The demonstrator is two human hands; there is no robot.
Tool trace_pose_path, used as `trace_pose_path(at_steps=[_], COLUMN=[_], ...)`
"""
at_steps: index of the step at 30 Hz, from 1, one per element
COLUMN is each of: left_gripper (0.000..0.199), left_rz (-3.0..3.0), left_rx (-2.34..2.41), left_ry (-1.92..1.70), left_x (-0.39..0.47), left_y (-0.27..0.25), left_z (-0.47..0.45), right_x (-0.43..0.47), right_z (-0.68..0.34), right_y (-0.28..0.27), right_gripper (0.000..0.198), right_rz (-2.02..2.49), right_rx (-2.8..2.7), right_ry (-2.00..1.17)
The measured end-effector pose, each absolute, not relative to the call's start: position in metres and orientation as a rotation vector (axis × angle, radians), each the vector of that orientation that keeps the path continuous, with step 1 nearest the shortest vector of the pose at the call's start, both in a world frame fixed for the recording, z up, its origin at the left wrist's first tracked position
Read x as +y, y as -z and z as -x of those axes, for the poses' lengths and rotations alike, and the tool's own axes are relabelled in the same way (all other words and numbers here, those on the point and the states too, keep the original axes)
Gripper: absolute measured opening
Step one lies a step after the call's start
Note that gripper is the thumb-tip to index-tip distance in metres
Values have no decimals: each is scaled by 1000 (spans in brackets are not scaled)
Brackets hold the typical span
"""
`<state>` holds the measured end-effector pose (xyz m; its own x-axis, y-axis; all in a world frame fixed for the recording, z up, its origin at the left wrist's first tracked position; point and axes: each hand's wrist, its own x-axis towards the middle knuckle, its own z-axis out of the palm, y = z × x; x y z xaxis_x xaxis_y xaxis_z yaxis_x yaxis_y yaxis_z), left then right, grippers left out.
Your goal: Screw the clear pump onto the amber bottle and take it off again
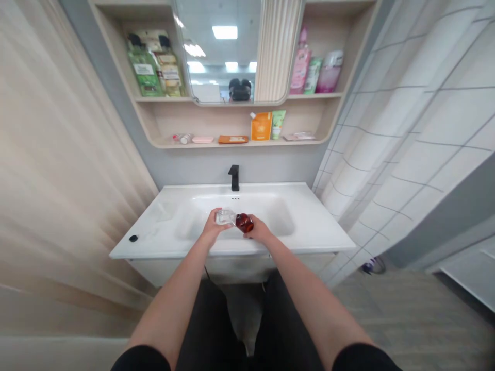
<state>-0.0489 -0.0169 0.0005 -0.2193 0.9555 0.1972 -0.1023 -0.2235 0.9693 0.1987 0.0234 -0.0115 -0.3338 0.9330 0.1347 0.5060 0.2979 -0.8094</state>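
Observation:
Over the white sink basin (278,219) I hold two bottles with their necks brought together. My left hand (212,225) is wrapped round a clear, see-through bottle (224,216), which lies tilted on its side. In my right hand (258,230) is a dark red-brown bottle (245,222), its mouth turned left toward the clear one. Whether the two necks touch, and whether any liquid runs between them, is too small to tell. A small black cap (133,238) lies on the counter at the left.
A black faucet (234,178) stands behind the basin. Above it, a mirrored shelf unit holds green and yellow bottles (147,69), pink bottles (300,67), an orange pouch (261,127) and a green tube (277,125). A beige curtain (58,154) hangs left, a white tiled one (390,139) right.

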Motion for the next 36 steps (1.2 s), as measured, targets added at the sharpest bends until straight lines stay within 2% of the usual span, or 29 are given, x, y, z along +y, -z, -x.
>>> trace_pose_path(at_steps=[9, 25, 36], left_gripper=[89, 103, 102], left_rz=[-1165, -1190, -1187], left_rx=[1145, 1132, 1107], left_ry=[-1587, -1563, -1586], left_x=[-16, -13, -18], left_y=[-1, 5, -2], left_z=[48, 52, 50], right_x=[23, 24, 21], right_z=[-199, -198, -198], right_y=[12, 13, 11], right_gripper=[84, 83, 81], right_rz=[1265, 1268, 1288], right_rx=[-1956, -1950, -1956], right_ry=[-897, -909, -908])
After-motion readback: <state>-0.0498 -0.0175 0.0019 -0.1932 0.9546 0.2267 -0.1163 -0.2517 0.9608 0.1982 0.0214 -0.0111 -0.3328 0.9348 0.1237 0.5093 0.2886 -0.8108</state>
